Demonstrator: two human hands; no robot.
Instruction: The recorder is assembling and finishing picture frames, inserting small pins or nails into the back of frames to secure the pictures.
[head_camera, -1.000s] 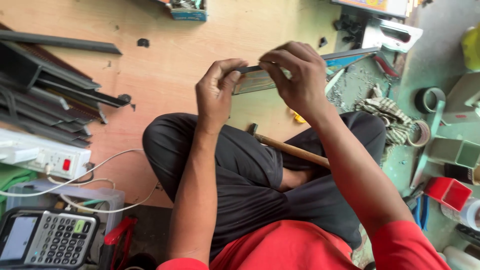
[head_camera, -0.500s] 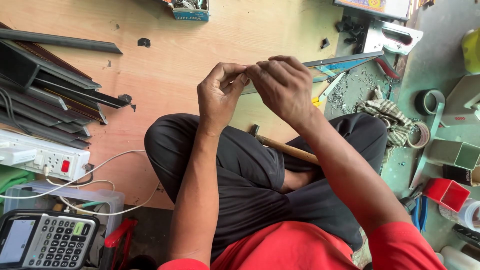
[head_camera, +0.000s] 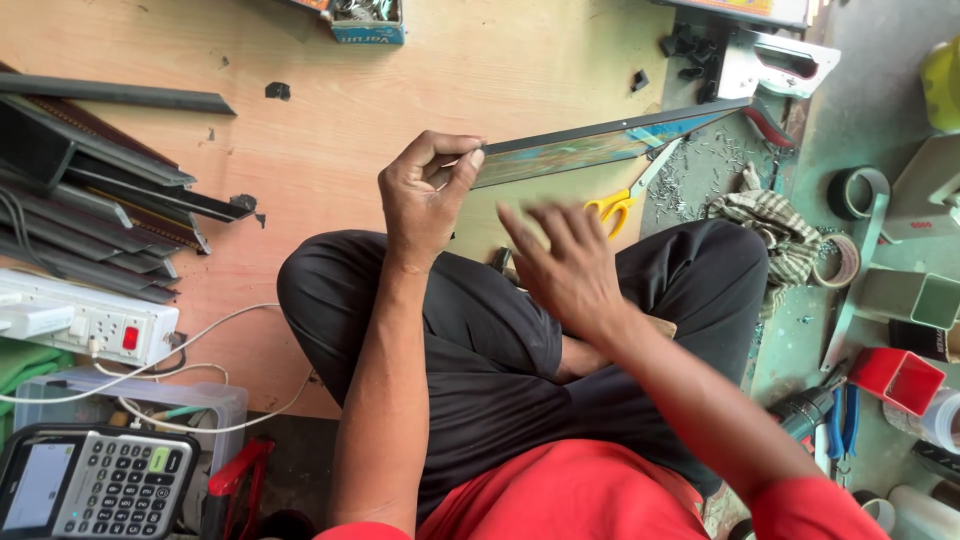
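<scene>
A person is sitting cross-legged on a plywood floor, seen from above. The left hand is pinching the near end of a long flat strip, thumb and fingers closed on it; the strip is reaching far and right, above the floor. The right hand is hovering open and blurred below the strip, touching nothing.

At the far edge, a small open box is holding metal bits. On the right, a red tub and a square grey tube are lying open; their contents cannot be made out.

Yellow-handled scissors are lying beneath the strip, a checked cloth just right of them. Dark metal channels are crowding the left side, with a power strip and calculator nearer. Bare floor is lying open between channels and strip.
</scene>
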